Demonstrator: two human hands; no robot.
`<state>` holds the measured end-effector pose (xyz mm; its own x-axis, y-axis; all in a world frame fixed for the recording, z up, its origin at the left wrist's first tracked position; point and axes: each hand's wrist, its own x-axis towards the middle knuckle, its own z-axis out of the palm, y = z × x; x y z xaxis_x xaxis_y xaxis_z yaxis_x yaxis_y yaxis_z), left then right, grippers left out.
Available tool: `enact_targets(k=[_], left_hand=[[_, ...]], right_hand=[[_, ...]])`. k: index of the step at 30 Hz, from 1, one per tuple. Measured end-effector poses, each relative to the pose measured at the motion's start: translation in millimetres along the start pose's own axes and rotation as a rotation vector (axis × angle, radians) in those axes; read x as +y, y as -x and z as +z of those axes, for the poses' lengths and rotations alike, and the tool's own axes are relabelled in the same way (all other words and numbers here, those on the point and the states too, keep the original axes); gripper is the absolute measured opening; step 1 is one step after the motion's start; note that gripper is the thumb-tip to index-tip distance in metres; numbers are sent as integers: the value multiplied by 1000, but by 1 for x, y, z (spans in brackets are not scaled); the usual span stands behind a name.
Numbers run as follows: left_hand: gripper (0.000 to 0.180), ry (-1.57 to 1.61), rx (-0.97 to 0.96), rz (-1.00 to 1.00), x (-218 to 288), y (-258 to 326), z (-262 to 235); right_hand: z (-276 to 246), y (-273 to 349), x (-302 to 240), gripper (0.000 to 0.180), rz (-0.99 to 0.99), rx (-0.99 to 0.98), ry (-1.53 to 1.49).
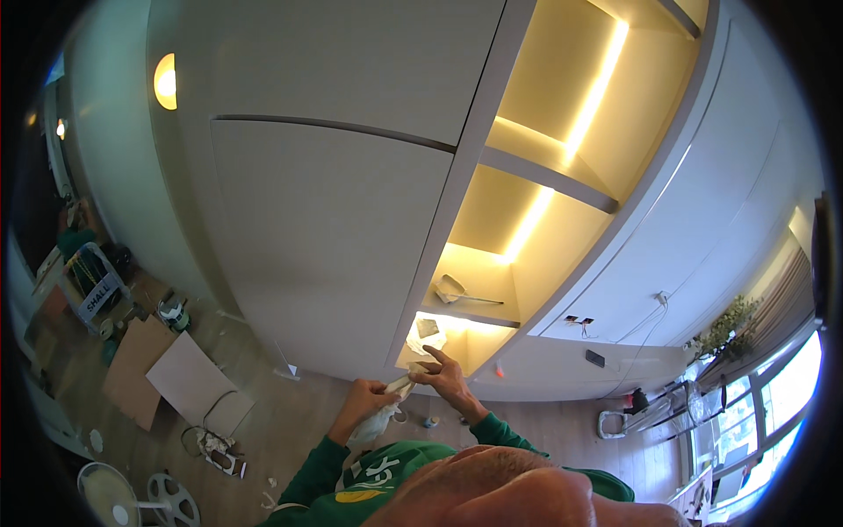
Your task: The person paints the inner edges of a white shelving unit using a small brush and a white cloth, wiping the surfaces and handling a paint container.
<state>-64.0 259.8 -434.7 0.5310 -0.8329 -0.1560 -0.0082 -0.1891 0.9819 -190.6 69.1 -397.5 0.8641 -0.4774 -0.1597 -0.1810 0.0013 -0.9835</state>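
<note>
In front of my chest, my left hand [371, 401] is closed on a pale, limp, crumpled piece [376, 425] that hangs below it; whether this is cloth or thin plastic I cannot tell. My right hand [446, 383] pinches the upper end of the same piece between thumb and fingers, its index finger stretched toward the lit shelf. Just beyond the hands, the lowest lit niche holds a crumpled white bag [423, 337] with a greyish block on it. One niche higher lies a pale scoop-shaped thing [450, 288] with a thin handle.
Tall light cabinet doors [334, 211] stand left of the lit shelves [549, 180]. Boards [198, 382], a tin [174, 313] and a fan [110, 496] are on the left floor. Wires hang from a wall socket opening [580, 323] at right, near a metal frame [615, 424].
</note>
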Motion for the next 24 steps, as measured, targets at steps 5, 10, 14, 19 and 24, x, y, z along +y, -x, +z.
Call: enact_targets(k=[5, 10, 14, 19, 24], left_hand=[[48, 254, -41, 61, -6, -4, -8], [48, 281, -71, 146, -14, -11, 6], [34, 214, -12, 94, -12, -14, 1], [22, 216, 111, 97, -59, -25, -10], [23, 286, 437, -53, -44, -20, -37]], right_hand=[[-2, 5, -6, 94, 152, 59, -119], [19, 6, -5, 86, 153, -37, -34], [22, 7, -12, 82, 167, -31, -9], [4, 12, 7, 68, 111, -69, 47], [-13, 13, 2, 50, 158, -48, 208]])
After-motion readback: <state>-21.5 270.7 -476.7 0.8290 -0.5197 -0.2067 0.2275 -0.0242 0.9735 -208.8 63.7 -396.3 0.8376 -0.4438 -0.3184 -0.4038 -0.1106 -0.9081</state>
